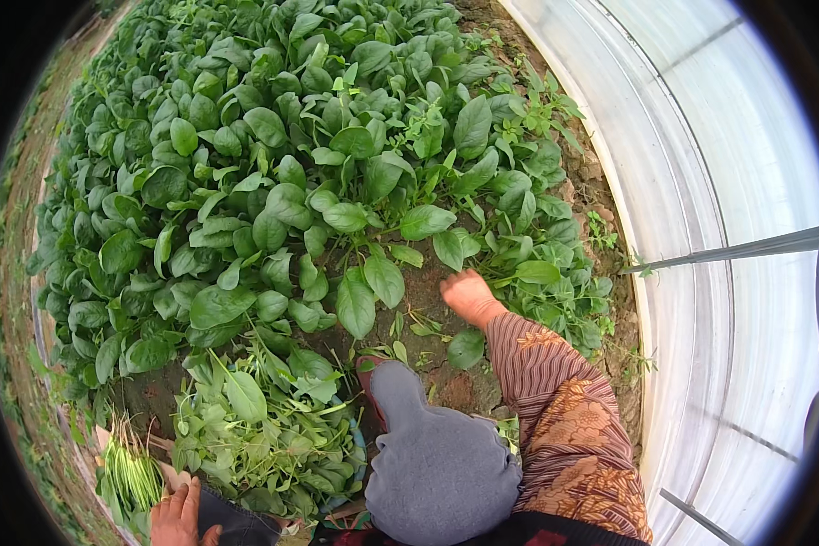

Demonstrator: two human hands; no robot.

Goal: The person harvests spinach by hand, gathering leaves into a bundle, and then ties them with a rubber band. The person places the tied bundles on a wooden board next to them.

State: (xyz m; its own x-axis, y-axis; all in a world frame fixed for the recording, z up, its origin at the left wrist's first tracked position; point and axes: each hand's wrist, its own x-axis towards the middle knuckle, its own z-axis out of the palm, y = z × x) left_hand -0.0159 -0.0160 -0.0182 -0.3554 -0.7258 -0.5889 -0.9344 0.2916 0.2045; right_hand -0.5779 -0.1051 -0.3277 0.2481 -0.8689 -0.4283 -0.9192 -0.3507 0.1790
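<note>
My right hand (pixel 471 297), in a patterned sleeve, reaches down to the soil at the base of spinach-like leafy plants (pixel 409 222). Its fingers are curled and their tips hidden, so what they hold cannot be told. At the lower left, my left hand (pixel 177 515) lies with fingers spread beside dark trouser fabric (pixel 235 522), just below a bundle of green stems with thin roots (pixel 133 474). Between the hands, a heap of loose picked greens (pixel 266 437) fills what seems a container with a blue rim (pixel 359 443), partly hidden.
A grey-clothed leg (pixel 443 471) and a dark red shoe (pixel 370 382) stand in the lower middle. Dense leafy plants spread ahead and left. Translucent plastic sheeting (pixel 676 170) with metal bars (pixel 737 250) borders the right side. Light brown cardboard (pixel 172 478) lies by the bundle.
</note>
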